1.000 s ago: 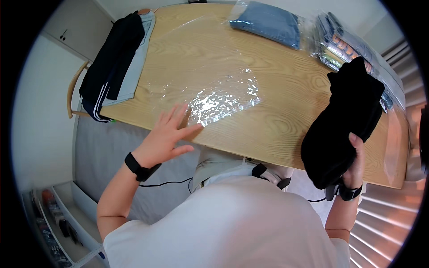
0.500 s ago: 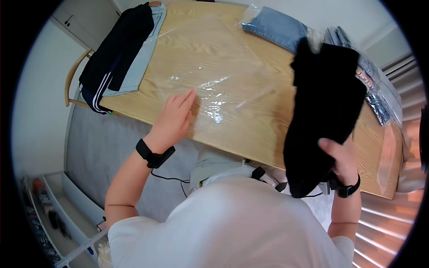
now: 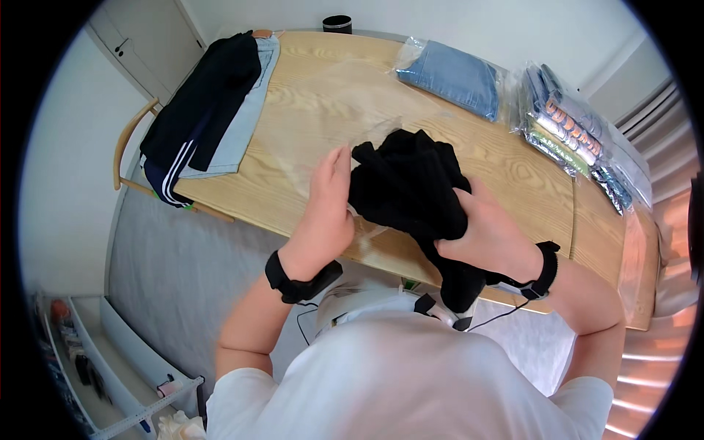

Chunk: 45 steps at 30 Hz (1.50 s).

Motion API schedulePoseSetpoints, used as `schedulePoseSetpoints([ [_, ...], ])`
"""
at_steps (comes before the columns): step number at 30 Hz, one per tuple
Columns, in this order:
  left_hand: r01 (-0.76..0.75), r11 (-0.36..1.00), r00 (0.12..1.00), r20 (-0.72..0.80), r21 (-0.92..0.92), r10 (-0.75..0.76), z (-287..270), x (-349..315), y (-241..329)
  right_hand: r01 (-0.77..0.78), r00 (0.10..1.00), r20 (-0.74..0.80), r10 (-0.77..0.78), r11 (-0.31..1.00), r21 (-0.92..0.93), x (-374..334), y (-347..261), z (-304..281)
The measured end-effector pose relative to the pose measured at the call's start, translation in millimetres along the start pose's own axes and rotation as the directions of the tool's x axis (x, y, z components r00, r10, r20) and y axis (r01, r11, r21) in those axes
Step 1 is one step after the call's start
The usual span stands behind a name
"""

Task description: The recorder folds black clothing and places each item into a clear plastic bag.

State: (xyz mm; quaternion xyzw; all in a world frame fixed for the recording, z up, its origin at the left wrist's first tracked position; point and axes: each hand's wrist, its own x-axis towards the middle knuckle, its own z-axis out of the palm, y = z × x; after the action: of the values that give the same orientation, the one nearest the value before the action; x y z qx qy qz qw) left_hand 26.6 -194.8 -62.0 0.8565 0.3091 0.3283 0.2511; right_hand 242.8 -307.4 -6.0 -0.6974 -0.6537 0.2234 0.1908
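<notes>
Head view: right grip (image 3: 499, 231) around black garment (image 3: 411, 180), left grip (image 3: 321, 220) flat alongside, clear plastic (image 3: 337, 103) beneath, bagged denim (image 3: 455, 79) beyond.

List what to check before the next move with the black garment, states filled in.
1. Right hand grips garment: ok.
2. Left hand touches garment: cannot tell; fingers are extended at its left side.
3. Garment lies flat: not ok, bunched.
4. Garment fully over table: not ok; in this view its lower end reaches past the near edge.
5. Clear film spread on table: ok, partly hidden.
6. Bagged jeans clear of both hands: ok.
</notes>
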Motion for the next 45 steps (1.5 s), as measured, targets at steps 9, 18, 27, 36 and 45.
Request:
schedulePoseSetpoints([
  [9, -0.109, 0.98, 0.993, 0.063, 0.166, 0.1, 13.5, 2.2, 19.9, 0.028, 0.993, 0.121, 0.005, 0.963, -0.267, 25.8, 6.8, 3.9],
  [18, -0.281, 0.943, 0.949, 0.196, 0.18, 0.246, 18.6, 6.7, 51.4, -0.11, 0.98, 0.165, 0.112, 0.994, -0.021, 97.3, 19.6, 15.7],
  [27, -0.198, 0.962, 0.97, 0.182, 0.191, 0.163, 25.1, -9.5, 27.7, -0.366, 0.895, 0.223, 0.385, 0.922, -0.125, 106.6, -9.5, 18.5],
  [36, 0.152, 0.983, 0.962, -0.242, 0.102, -0.123, 16.4, -64.5, -2.4, 0.349, 0.936, 0.104, -0.335, 0.856, -0.381, 14.8, 0.8, 21.2],
  [45, 0.383, 0.922, 0.923, -0.028, -0.059, -0.385, 30.9, -80.3, -13.8, 0.447, 0.868, 0.12, -0.482, 0.651, -0.613, 32.6, -6.8, 57.5],
])
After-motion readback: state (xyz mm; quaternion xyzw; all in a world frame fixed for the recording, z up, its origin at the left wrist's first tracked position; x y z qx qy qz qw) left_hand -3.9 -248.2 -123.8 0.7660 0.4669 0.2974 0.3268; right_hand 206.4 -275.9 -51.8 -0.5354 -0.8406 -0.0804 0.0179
